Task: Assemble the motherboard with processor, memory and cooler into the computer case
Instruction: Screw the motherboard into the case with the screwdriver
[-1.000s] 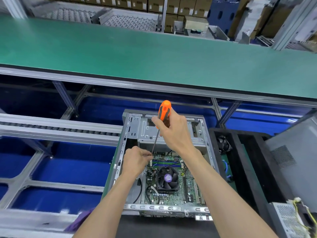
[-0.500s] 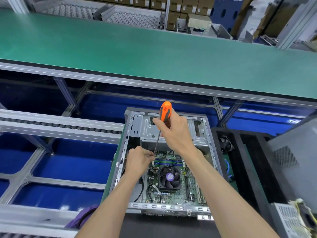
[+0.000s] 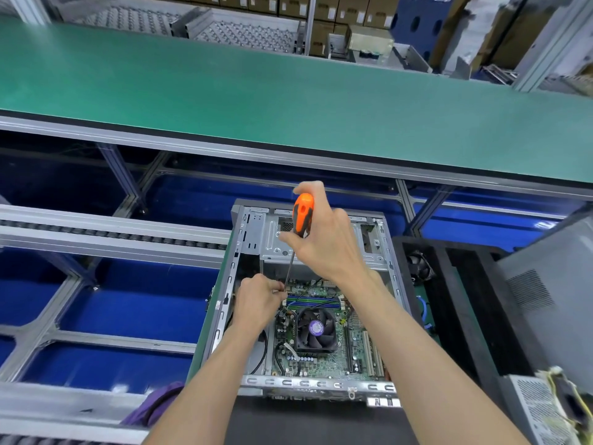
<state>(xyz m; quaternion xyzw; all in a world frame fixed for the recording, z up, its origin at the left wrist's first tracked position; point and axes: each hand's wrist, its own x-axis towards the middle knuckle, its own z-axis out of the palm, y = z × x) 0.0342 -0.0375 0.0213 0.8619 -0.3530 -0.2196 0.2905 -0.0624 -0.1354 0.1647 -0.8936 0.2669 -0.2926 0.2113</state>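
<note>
An open grey computer case [image 3: 239, 252] lies flat in front of me. Inside it sits a green motherboard [image 3: 324, 361] with a black cooler fan [image 3: 316, 329] and blue memory sticks [image 3: 313, 305]. My right hand [image 3: 324, 248] grips the orange handle of a screwdriver [image 3: 302, 216], which stands nearly upright. Its thin shaft runs down to the board's far left corner. There my left hand [image 3: 258, 300] pinches the shaft's lower end between curled fingers; the tip itself is hidden.
A green conveyor belt [image 3: 288, 101] runs across behind the case. A roller rail [image 3: 112, 234] and blue bins lie to the left. A black foam tray [image 3: 455, 309] with a small fan [image 3: 420, 268] and a grey side panel [image 3: 552, 300] stand at the right.
My right index finger has lifted over the top of the screwdriver handle. Both hands stay at the same corner of the board; the view has shifted slightly.
</note>
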